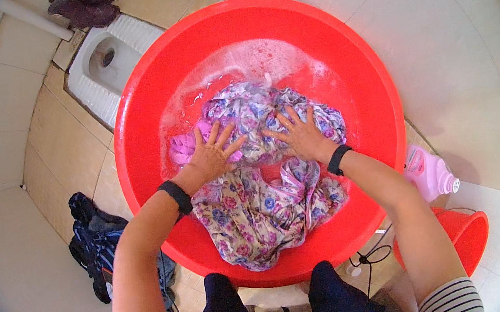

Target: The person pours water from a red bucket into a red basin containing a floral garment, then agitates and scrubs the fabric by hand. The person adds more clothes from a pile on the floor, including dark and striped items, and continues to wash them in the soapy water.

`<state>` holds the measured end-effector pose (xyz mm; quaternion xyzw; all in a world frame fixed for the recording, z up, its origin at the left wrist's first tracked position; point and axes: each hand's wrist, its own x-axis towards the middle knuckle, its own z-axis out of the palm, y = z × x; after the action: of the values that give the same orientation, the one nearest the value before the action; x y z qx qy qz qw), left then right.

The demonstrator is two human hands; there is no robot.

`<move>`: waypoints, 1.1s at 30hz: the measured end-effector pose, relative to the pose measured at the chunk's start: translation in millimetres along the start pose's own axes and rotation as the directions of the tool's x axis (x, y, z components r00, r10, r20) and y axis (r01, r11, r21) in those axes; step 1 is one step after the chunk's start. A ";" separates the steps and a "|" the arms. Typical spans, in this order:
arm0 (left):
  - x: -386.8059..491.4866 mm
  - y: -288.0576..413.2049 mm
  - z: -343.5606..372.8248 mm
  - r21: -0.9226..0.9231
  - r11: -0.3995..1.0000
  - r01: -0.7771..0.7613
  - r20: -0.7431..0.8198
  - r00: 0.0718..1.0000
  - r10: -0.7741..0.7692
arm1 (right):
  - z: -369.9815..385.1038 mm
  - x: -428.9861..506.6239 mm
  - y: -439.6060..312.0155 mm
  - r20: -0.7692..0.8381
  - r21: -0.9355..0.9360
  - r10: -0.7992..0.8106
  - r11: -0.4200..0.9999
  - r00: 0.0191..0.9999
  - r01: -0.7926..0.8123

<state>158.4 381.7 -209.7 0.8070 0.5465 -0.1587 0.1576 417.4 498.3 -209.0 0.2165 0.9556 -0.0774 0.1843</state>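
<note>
A large round red plastic basin [236,20] holds soapy water [257,54] and wet laundry. Both my hands rest palm down, fingers spread, on a floral-print cloth [246,106] in the water. Under and beside my left hand [215,154] bunches a bright pink cloth [182,148]. My right hand [301,136] presses near the right side of the floral cloth. Closer to me, more floral fabric [251,221] with a pink-edged trim lies up against the basin's near wall. Neither hand grips anything. Whether the floral parts are one piece, I cannot tell.
Beyond the basin at upper left is a white squat toilet [125,57], with dark boots [86,7] behind it. Dark clothes [98,248] lie on the floor at left. A pink detergent bottle [428,172], a red bucket [467,238] and a dark cord [373,254] are at right.
</note>
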 end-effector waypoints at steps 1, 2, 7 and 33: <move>5.0 -7.9 -12.9 -0.113 0.992 -0.057 -0.003 0.998 0.057 | -5.4 3.6 8.0 0.100 0.085 -0.060 0.995 0.993 0.051; 13.9 -21.3 -26.2 -0.257 0.961 -0.102 0.072 0.990 0.124 | -10.4 7.2 16.3 0.164 0.169 -0.100 0.983 0.981 0.072; 33.8 -43.0 -30.7 -0.368 0.924 0.104 -0.209 0.959 -0.191 | -17.1 16.4 35.8 -0.174 0.534 0.159 0.844 0.972 -0.042; -109.2 90.7 3.7 -0.509 0.858 -0.072 0.078 0.989 0.129 | 37.7 -108.5 -79.1 0.288 0.476 -0.100 0.878 0.952 -0.052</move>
<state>204.2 257.3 -158.9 0.7552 0.5167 -0.0456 0.4008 485.4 377.3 -196.4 0.2287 0.8696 -0.3453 0.2687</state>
